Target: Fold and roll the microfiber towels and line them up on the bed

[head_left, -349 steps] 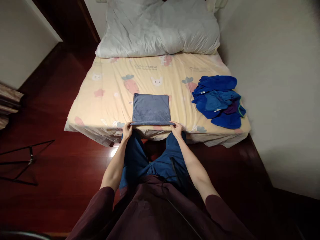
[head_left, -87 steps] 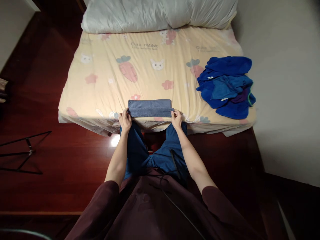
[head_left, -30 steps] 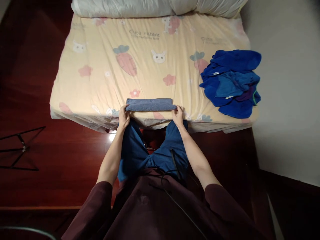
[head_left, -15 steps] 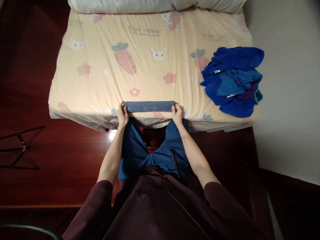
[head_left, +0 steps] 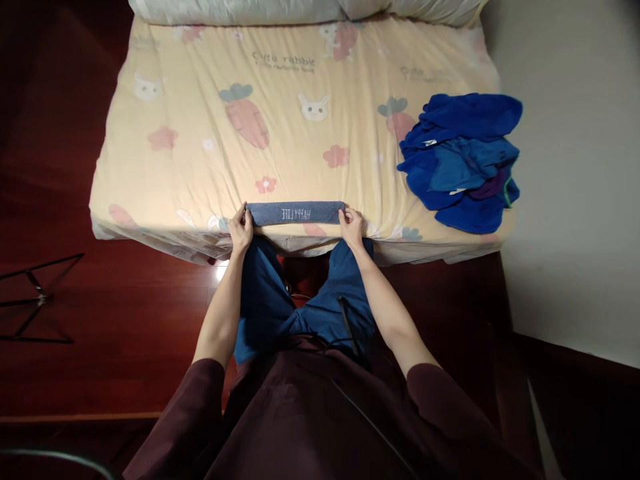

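A grey-blue towel [head_left: 267, 214], folded into a long narrow strip, lies along the near edge of the bed [head_left: 190, 160]. White lettering on it reads "HAPPY LIFE", upside down from where I look. My left hand [head_left: 241, 228] pinches the strip's left end between thumb and fingers. At the opposite end, my right hand [head_left: 352, 225] grips the cloth in the same way. The strip looks flat and straight between both hands.
To the right on the bed sits a heap of crumpled blue cloths [head_left: 463, 160]. A pale rolled quilt [head_left: 240, 10] lies across the far side. The wall [head_left: 565, 187] borders the right; black stand legs [head_left: 37, 300] rest on the floor at left.
The strip's top face has smoothed and turned so its lettering now reads clearly. Both hands keep hold of the ends. The whole view has shifted slightly.
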`<state>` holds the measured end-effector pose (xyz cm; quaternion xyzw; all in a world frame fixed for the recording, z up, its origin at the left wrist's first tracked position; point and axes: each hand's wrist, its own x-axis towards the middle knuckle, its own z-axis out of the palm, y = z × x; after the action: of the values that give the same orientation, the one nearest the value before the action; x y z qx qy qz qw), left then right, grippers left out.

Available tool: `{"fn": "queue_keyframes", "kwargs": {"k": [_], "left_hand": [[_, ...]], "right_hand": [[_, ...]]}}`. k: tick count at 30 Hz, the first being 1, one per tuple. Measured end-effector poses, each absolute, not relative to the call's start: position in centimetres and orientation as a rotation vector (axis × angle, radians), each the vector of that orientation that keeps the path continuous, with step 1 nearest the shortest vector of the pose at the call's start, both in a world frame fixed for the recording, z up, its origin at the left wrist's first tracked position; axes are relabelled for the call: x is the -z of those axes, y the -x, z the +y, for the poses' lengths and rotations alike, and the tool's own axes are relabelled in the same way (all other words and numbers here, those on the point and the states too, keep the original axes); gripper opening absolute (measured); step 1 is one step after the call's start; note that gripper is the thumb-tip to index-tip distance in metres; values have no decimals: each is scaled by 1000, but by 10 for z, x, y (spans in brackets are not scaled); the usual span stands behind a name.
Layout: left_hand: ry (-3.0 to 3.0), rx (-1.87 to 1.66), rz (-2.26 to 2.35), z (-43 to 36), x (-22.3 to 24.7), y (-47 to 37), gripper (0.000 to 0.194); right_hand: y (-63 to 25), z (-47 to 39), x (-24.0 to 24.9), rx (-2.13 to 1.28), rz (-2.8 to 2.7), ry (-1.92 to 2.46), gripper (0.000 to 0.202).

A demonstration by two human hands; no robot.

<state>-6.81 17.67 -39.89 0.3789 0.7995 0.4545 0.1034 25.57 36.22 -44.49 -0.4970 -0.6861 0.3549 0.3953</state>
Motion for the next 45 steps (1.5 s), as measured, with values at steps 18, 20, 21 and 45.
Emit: {"fn": "queue_keyframes", "kwargs": {"k": [18, 20, 21, 45], "left_hand": [[-1787, -622, 2208, 216, 341, 12, 64], [-1749, -662, 2208, 211, 349, 15, 68], [-1722, -679, 2222, 205, 352, 19, 70], [52, -1639, 1465, 171, 336, -60, 22]], "right_hand": [[-173, 326, 345, -483, -2662, 1041, 50], [-176, 325, 353, -486, -2707, 1004, 54], [-180, 325, 357, -483, -2717, 1003, 56], [-222, 400, 328, -657, -2925, 1013, 55]]}}
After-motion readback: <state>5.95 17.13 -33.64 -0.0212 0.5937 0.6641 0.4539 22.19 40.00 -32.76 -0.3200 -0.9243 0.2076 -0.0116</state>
